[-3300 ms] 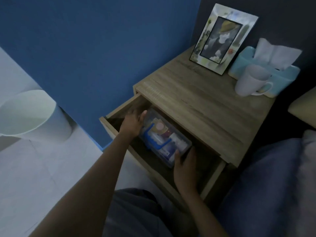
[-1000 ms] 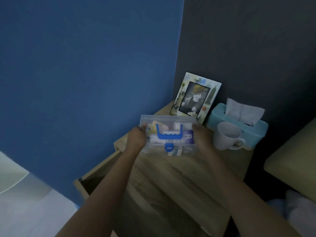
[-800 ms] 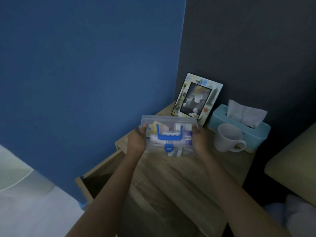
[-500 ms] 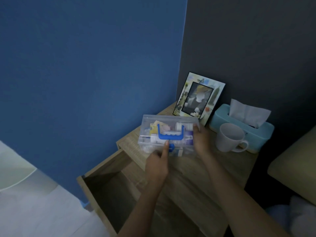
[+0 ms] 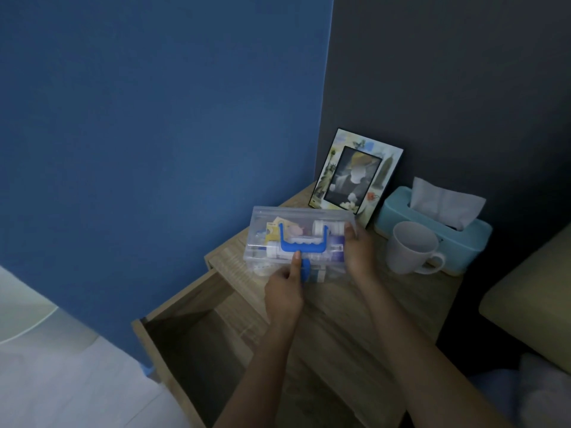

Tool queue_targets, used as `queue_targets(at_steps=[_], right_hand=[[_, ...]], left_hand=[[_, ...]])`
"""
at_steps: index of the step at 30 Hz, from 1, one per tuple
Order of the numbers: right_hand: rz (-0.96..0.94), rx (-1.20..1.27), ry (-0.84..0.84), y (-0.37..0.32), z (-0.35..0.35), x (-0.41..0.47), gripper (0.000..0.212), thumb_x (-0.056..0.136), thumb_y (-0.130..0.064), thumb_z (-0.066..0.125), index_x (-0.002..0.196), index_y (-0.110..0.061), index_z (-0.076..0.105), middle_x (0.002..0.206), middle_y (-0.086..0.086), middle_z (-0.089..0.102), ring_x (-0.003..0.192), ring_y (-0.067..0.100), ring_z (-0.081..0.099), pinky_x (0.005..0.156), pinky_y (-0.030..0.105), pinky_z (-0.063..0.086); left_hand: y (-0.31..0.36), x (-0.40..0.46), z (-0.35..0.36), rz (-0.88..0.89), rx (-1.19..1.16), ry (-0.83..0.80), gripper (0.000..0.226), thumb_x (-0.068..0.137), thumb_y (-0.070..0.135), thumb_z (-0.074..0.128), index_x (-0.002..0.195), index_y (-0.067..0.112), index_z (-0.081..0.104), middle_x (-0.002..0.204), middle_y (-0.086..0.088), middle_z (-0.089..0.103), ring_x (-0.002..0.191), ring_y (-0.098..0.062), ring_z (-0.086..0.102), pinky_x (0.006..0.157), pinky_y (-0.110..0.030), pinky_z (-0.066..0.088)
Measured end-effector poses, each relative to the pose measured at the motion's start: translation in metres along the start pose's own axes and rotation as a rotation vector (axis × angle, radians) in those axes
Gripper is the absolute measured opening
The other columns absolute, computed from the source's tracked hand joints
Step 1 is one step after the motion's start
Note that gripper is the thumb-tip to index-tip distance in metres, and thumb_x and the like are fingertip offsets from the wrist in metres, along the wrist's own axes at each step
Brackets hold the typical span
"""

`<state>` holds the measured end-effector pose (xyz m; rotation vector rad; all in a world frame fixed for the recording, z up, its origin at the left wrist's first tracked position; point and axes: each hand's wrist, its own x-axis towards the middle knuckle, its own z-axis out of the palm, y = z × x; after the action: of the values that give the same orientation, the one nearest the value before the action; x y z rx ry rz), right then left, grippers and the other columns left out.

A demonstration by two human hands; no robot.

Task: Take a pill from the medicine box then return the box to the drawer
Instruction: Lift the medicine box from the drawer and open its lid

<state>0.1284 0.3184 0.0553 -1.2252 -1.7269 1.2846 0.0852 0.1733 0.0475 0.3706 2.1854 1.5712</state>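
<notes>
Box on the worktop, my hands at its latch and side.

The clear box (image 5: 298, 242) with its blue handle (image 5: 302, 242) sits on the wooden worktop (image 5: 355, 319), lid shut. My right hand (image 5: 360, 254) is clamped on its right end; my left hand (image 5: 285, 288) is at the front, one finger stretched up beside the blue latch (image 5: 305, 270), gripping nothing. The drawer (image 5: 197, 344) hangs open, below and to the left. Behind the box stands a photo frame (image 5: 357, 177); to the right are a mug (image 5: 412, 247) and a tissue box (image 5: 432, 225).
</notes>
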Motion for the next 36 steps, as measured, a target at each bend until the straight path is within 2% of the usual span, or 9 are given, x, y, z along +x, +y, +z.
queue_targets(at_steps=[9,11,15,19,22,25,29,32,36], right_hand=[[-0.004,0.037,-0.021,-0.003,-0.003,-0.002,0.031,0.101,-0.036,0.035,0.107,-0.018,0.06,0.106,0.013,0.069,0.09,0.026,0.067,0.084,0.047,0.055],[-0.007,0.128,-0.004,-0.002,-0.007,-0.008,0.039,0.101,-0.039,0.034,0.115,-0.015,0.062,0.113,0.013,0.068,0.102,0.029,0.065,0.089,0.048,0.053],[0.003,0.216,0.09,0.002,-0.017,-0.042,0.056,0.092,-0.061,0.027,0.07,-0.019,0.056,0.065,0.007,0.057,0.062,0.023,0.054,0.057,0.032,0.043],[-0.021,0.239,0.042,0.005,-0.016,-0.063,0.067,0.082,-0.065,0.02,0.073,-0.012,0.059,0.063,0.01,0.056,0.057,0.021,0.051,0.052,0.029,0.039],[-0.031,0.263,0.068,-0.001,-0.016,-0.066,0.077,0.08,-0.069,0.019,0.081,-0.007,0.064,0.058,0.009,0.059,0.048,0.022,0.054,0.05,0.031,0.043],[-0.072,0.337,0.076,-0.009,-0.019,-0.064,0.07,0.082,-0.069,0.021,0.091,-0.02,0.07,0.08,0.024,0.069,0.075,0.042,0.064,0.064,0.049,0.054],[-0.112,0.443,-0.033,-0.022,-0.024,-0.042,0.045,0.098,-0.054,0.023,0.107,-0.038,0.064,0.095,-0.018,0.076,0.09,0.002,0.071,0.071,0.022,0.057],[-0.206,0.237,-0.167,-0.026,-0.023,-0.02,0.06,0.094,-0.056,0.032,0.149,-0.033,0.027,0.151,-0.019,0.036,0.134,-0.001,0.037,0.102,0.016,0.038],[-0.15,0.1,-0.278,-0.022,-0.02,0.012,0.065,0.096,-0.055,0.036,0.152,-0.04,0.007,0.16,-0.011,0.019,0.141,0.007,0.024,0.109,0.027,0.026]], left_hand=[[-0.031,-0.015,-0.018,0.013,-0.259,-0.14,0.01,0.089,0.027,0.062,0.096,0.021,0.059,0.093,0.001,0.065,0.089,-0.014,0.061,0.069,-0.019,0.044],[-0.039,-0.015,-0.027,0.018,-0.233,0.005,0.022,0.083,0.026,0.07,0.098,0.027,0.054,0.095,0.003,0.062,0.087,-0.013,0.061,0.068,-0.019,0.044],[-0.028,-0.004,-0.046,0.082,-0.273,0.321,0.052,0.083,0.048,0.063,0.127,0.023,0.047,0.123,0.007,0.053,0.109,-0.012,0.055,0.08,-0.017,0.042],[-0.008,0.015,-0.054,0.079,-0.332,0.163,0.067,0.09,0.06,0.041,0.146,0.025,0.032,0.153,0.0,0.036,0.138,-0.018,0.037,0.106,-0.033,0.034],[0.002,0.02,-0.056,0.159,-0.363,0.05,0.058,0.091,0.06,0.033,0.132,0.024,0.053,0.131,0.003,0.061,0.122,-0.01,0.056,0.105,-0.038,0.044],[0.005,0.02,-0.055,0.178,-0.385,0.052,0.045,0.096,0.054,0.03,0.123,0.033,0.06,0.118,0.021,0.066,0.108,0.011,0.058,0.093,-0.02,0.046],[0.0,0.021,-0.054,0.138,-0.348,0.083,0.058,0.096,0.053,0.028,0.141,0.02,0.044,0.144,0.002,0.049,0.119,0.001,0.043,0.091,-0.015,0.033],[-0.001,0.023,-0.055,0.148,-0.327,0.077,0.058,0.097,0.051,0.027,0.143,0.018,0.041,0.147,-0.002,0.046,0.12,-0.001,0.041,0.098,-0.022,0.032],[-0.003,0.023,-0.058,0.145,-0.33,0.057,0.059,0.097,0.051,0.027,0.144,0.018,0.04,0.148,-0.003,0.045,0.123,-0.003,0.04,0.101,-0.025,0.031]])
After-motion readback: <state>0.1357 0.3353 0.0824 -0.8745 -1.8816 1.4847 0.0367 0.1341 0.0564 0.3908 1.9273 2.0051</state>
